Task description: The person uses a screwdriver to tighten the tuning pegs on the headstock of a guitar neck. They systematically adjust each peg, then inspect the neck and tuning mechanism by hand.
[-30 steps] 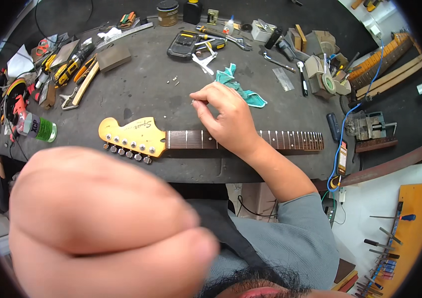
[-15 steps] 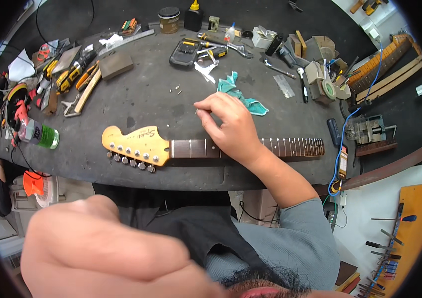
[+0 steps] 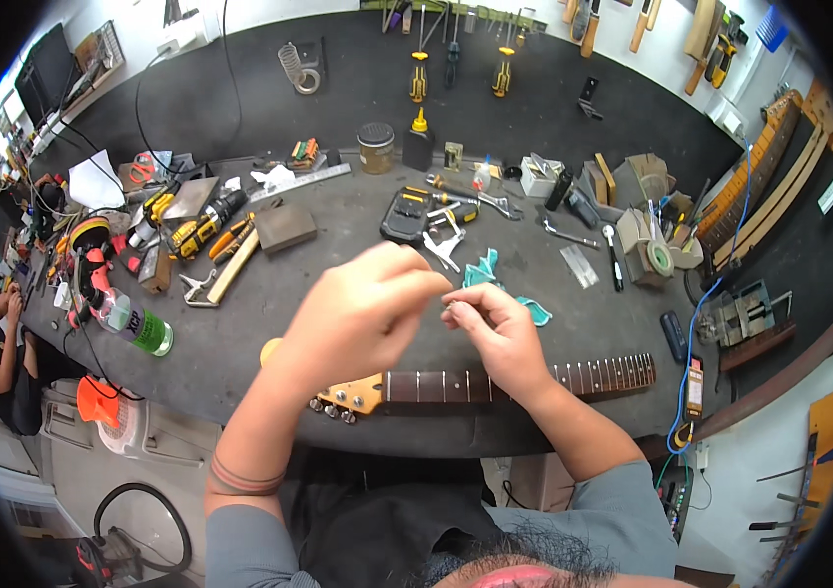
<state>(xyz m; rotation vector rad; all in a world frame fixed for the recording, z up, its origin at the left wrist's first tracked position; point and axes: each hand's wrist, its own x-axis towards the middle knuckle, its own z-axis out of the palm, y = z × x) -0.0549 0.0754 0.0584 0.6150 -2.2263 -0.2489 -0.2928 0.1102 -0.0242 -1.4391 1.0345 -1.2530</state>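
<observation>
While both bare hands meet mid-frame, the right hand (image 3: 506,345) pinches what looks like a tiny brownish piece (image 3: 451,306), too small to identify. Left hand (image 3: 367,312): fingers curled, tips just beside it; can't tell if they grip anything. Long guitar neck with dark fretboard and yellow headstock (image 3: 455,386) lies lower centre. Advice: light pinch, steady wrists, and keep clear of the crumpled teal cloth (image 3: 482,271) right of centre; dropped bits could hide there.
</observation>
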